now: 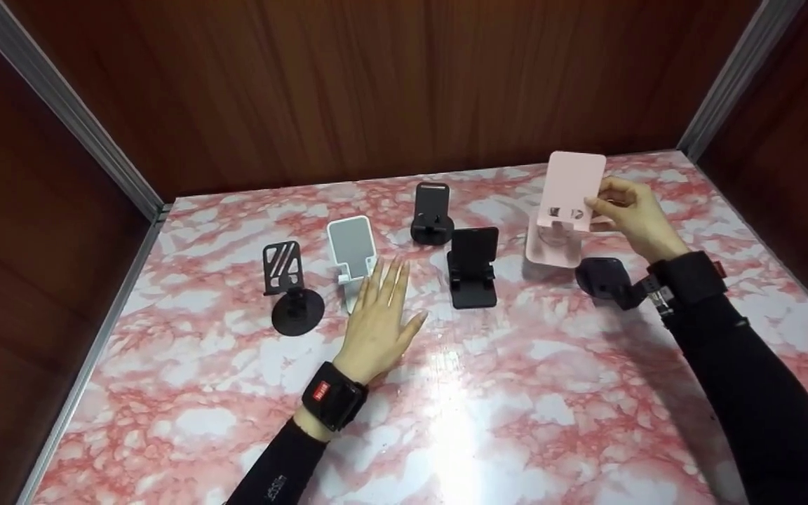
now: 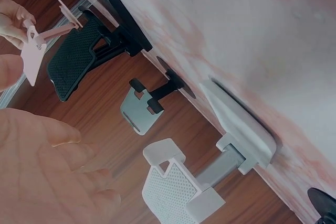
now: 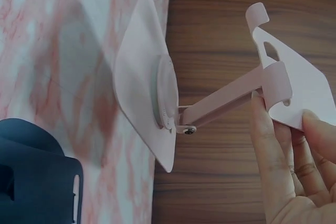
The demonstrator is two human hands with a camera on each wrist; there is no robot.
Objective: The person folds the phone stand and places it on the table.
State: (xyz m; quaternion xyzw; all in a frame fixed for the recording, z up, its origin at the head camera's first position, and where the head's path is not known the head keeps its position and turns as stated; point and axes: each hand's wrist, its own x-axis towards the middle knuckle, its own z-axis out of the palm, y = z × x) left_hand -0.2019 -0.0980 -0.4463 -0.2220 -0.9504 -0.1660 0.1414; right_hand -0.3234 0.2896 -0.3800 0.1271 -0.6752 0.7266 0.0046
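Note:
A pink phone stand (image 1: pixel 572 179) is at the right, its upper plate pinched along the side edge between the thumb and fingers of my right hand (image 1: pixel 641 214). In the right wrist view, an arm joins that plate to the stand's pink base (image 3: pixel 139 66), which shows close to the tabletop with a shadow beside it. My left hand (image 1: pixel 379 322) has its fingers extended and spread, palm down, and grips nothing. Its fingertips overlap the lower part of a white phone stand (image 1: pixel 352 245) in the head view. The left wrist view shows that stand's perforated plate (image 2: pixel 173 195) beyond the fingers.
A black slotted phone stand (image 1: pixel 297 312) is at the left on the marbled table (image 1: pixel 200 421). Two black stands, one at the back (image 1: pixel 432 210) and one nearer (image 1: pixel 474 270), occupy the middle. A dark stand (image 1: pixel 599 275) lies below the right wrist. Wood-grain panels (image 1: pixel 376 84) enclose the table.

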